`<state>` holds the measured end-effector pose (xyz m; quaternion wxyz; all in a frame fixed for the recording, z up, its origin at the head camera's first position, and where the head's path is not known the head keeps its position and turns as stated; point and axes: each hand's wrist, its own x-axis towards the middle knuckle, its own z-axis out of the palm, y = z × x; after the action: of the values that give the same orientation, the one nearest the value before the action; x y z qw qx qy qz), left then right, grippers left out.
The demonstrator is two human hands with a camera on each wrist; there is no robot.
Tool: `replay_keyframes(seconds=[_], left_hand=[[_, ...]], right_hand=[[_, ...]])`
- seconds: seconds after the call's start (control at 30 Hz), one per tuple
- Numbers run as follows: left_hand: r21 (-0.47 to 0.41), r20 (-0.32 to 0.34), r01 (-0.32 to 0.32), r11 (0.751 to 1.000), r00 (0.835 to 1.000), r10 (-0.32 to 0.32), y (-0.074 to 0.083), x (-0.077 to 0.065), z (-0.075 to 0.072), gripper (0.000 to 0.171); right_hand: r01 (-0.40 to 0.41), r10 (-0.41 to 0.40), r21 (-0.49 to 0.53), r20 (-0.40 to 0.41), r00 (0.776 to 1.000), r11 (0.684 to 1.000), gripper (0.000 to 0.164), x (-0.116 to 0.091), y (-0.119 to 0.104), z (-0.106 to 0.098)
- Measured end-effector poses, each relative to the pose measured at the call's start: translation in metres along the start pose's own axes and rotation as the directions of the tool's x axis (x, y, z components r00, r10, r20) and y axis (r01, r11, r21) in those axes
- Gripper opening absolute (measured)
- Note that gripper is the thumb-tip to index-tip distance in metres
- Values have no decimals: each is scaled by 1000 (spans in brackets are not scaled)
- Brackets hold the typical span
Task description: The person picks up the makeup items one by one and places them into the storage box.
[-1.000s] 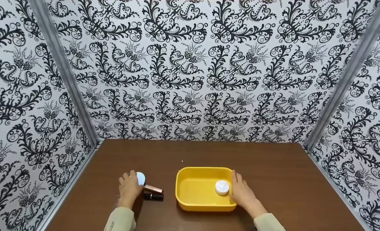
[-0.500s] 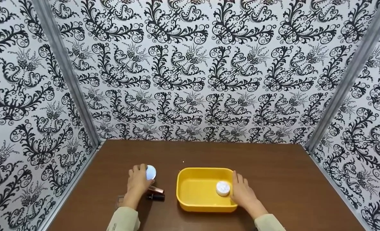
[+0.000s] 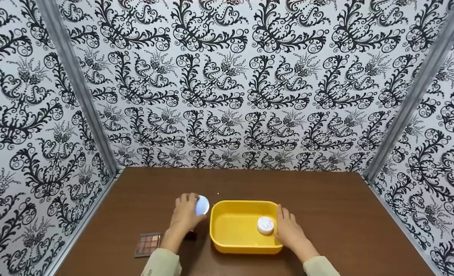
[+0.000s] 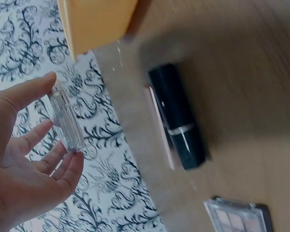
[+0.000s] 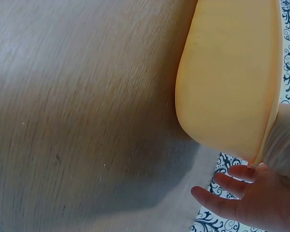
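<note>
Left of the yellow tray (image 3: 246, 246), a palette (image 3: 148, 244), black tube (image 4: 178, 116) and pinkish tube (image 4: 163, 135) are still lying out. Our right hand (image 3: 289, 232), fingers spread, is touching its right rim — inside, we're seeing one white jar (image 3: 265, 225). Our left hand (image 3: 183, 214) is pinching a clear case (image 3: 202, 206) beside its left rim.

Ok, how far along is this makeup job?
Looks done: the white round container sits inside the yellow tub. In hand: the left hand holds a round clear-sided case; the right hand touches the tub. Likely remaining: eyeshadow palette, black lipstick tube and pink tube, all outside.

Small booth (image 3: 227, 115), scroll-patterned walls (image 3: 227, 76), grey corner posts (image 3: 79, 86)
</note>
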<state>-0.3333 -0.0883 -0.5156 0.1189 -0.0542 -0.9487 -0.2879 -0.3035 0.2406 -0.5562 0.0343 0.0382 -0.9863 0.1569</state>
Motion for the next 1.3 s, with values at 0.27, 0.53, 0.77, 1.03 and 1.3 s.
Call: replay_keyframes(seconds=[0.27, 0.53, 0.77, 1.03, 1.3], left_hand=[[2, 41, -63, 998, 997, 62, 25, 0, 6, 57], [16, 63, -123, 992, 991, 121, 36, -3, 12, 57], [38, 52, -160, 986, 986, 158, 46, -9, 18, 57], [22, 77, -160, 987, 984, 158, 53, -7, 27, 56], [45, 84, -209, 977, 975, 205, 62, -11, 37, 55]], right_hand=[[-6, 6, 1, -6, 1000, 1000, 86, 1, 1, -3], [-17, 17, 10, 25, 1000, 1000, 87, -1, -3, -2], [13, -13, 2, 9, 1000, 1000, 89, -3, 0, -4], [-6, 6, 12, 19, 1000, 1000, 88, -1, 0, -5], [-7, 6, 14, 20, 1000, 1000, 89, 0, -1, -3]])
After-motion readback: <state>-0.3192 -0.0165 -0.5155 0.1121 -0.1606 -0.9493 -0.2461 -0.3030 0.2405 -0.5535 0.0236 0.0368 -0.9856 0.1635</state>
